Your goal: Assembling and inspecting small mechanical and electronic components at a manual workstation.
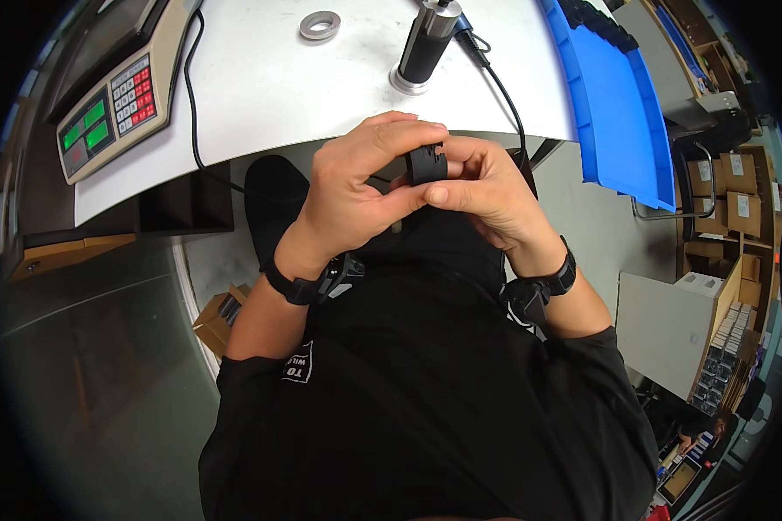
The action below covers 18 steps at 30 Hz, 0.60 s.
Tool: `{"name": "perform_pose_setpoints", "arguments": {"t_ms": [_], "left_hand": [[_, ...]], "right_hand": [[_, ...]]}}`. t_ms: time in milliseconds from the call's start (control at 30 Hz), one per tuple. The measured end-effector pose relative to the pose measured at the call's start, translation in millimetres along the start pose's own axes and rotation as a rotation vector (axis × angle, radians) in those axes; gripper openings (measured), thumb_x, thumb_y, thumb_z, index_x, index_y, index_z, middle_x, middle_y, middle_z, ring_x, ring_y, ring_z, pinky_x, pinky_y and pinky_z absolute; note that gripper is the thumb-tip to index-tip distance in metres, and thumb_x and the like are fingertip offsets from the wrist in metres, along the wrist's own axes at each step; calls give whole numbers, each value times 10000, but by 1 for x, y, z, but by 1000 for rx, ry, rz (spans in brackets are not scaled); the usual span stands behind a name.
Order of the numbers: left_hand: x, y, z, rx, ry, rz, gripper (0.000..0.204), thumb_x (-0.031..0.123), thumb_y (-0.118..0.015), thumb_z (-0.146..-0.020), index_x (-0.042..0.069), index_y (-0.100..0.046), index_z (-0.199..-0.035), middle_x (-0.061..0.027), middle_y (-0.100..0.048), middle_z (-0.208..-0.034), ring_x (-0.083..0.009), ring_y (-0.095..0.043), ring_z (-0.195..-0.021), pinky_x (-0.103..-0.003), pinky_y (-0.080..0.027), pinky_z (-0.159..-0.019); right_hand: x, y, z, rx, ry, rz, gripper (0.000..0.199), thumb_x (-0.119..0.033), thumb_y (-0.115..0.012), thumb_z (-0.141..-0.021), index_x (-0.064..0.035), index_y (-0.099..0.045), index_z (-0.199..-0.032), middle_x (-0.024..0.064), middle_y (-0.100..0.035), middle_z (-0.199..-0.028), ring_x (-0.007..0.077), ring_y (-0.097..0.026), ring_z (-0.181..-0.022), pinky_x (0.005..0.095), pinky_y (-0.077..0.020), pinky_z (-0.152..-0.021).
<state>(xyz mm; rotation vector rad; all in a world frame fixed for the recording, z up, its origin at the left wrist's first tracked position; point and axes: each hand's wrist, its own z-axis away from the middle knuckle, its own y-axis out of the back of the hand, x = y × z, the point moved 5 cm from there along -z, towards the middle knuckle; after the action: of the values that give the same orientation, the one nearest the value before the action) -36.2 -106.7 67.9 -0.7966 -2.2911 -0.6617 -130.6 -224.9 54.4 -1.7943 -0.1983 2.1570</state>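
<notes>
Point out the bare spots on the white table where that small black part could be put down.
Widest bare patch on the white table: between the scale's black cable and the black cylinder tool, below the metal ring. Crowded left by the scale, right by the blue bin.

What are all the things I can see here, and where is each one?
small notched part: one, black, pinched between both hands
table: one, white, ahead
weighing scale: one, beige with green display, table's left end
metal ring: one, silver, far on table
cylindrical tool: one, black and silver, upright on table, black cable attached
bin: one, blue, right of table
cardboard boxes: several, brown, shelves at right
left hand: one, black wristband
right hand: one, black wristband
</notes>
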Motion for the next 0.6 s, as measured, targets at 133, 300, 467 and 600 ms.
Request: {"name": "perform_pose_setpoints", "arguments": {"t_ms": [133,300,467,600], "left_hand": [[0,-2,1,-10,43,58,459,2,-807,-678,61,-709,-1123,-110,-719,-1121,-298,-680,-1091,-387,-551,-931],[3,-8,6,5,97,75,473,3,-807,-689,71,-683,-1140,-120,-683,-1199,-299,-655,-1126,-384,-538,-949],[-1,-10,8,103,-26,101,532,-14,-804,-691,76,-599,-1173,-129,-647,-1255,-310,-633,-1143,-363,-549,-917],[-1,-10,12,-35,-108,-36,572,-37,-798,-681,74,-540,-1180,-141,-636,-1269,-312,-626,-1151,-360,-558,-890]], "right_hand": [[-3,-1,1,-8,17,-26,415,-87,-789,-819,60,-646,-1179,147,-728,-1023,188,-708,-955,293,-571,-873],[-2,4,3,5,-27,59,413,-47,-783,-814,56,-643,-1189,151,-724,-1049,196,-710,-965,300,-579,-871],[-4,4,9,64,21,188,441,-25,-787,-807,62,-633,-1212,148,-720,-1061,193,-706,-977,304,-576,-883],[-4,6,12,87,209,279,476,-17,-799,-798,63,-625,-1234,131,-719,-1057,183,-700,-984,302,-574,-880]]}}
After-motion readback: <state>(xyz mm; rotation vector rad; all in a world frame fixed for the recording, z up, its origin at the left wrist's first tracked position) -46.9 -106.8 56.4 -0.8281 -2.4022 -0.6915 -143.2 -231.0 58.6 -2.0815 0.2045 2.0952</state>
